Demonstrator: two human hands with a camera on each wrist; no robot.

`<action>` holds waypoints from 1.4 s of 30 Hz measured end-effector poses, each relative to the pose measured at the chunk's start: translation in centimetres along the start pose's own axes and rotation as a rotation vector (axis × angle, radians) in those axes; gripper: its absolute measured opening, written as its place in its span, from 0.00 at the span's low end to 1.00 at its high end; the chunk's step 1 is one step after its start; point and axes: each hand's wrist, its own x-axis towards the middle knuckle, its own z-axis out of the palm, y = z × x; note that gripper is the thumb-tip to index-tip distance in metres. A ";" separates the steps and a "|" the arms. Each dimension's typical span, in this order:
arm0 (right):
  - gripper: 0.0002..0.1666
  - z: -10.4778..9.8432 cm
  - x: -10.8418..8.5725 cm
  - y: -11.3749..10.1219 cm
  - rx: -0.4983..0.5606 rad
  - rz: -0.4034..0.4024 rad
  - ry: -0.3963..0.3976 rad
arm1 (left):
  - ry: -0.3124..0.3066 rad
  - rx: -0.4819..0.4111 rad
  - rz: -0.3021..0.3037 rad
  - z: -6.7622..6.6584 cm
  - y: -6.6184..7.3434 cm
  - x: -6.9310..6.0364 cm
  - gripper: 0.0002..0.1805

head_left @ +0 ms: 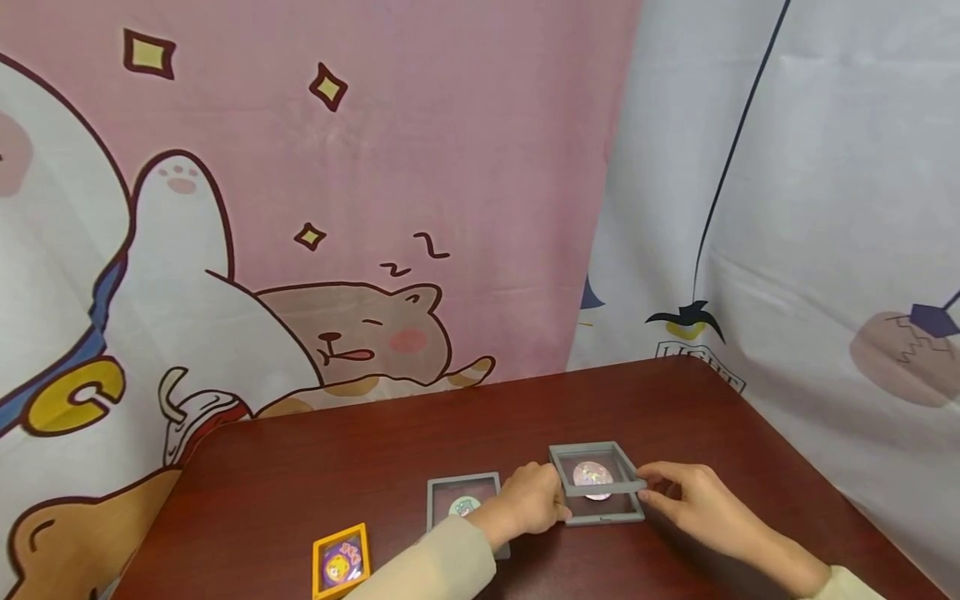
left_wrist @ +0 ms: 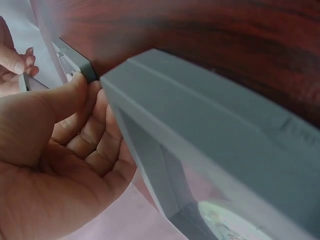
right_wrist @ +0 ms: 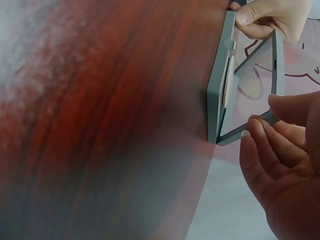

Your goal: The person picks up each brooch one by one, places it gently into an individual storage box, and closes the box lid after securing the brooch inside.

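A grey square display frame [head_left: 604, 521] lies on the table with its hinged upper half [head_left: 600, 490] lifted at the near side. Between the two clear films shows a pink, shiny round disc [head_left: 592, 472]. My left hand [head_left: 534, 498] pinches the near left corner of the lower half with its thumb and curled fingers. On the other side, my right hand [head_left: 693, 500] pinches the near right corner of the raised half between thumb and fingers. The right wrist view shows the two halves [right_wrist: 215, 100] standing apart in a narrow V.
A second grey frame [head_left: 467, 478], holding a pale green round piece [head_left: 463, 505], lies partly behind my left forearm. Farther left is an orange frame [head_left: 365, 550] with a purple and yellow piece inside. Printed cloths hang behind the dark red table [head_left: 337, 467].
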 end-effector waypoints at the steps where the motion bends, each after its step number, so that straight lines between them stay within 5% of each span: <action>1: 0.11 0.0 0.0 0.0 0.004 0.000 -0.008 | -0.002 -0.010 0.001 0.0 0.0 -0.1 0.19; 15: 0.11 0.6 -0.6 0.8 0.065 -0.003 -0.085 | -0.053 -0.111 -0.006 -0.1 0.1 -0.9 0.34; 29: 0.12 0.7 -0.7 1.0 0.062 0.039 -0.165 | -0.017 -0.091 -0.059 0.2 0.9 -1.4 0.24; 42: 0.05 0.5 -0.5 1.4 -0.001 -0.030 -0.134 | 0.013 -0.082 -0.101 0.4 1.3 -1.4 0.23</action>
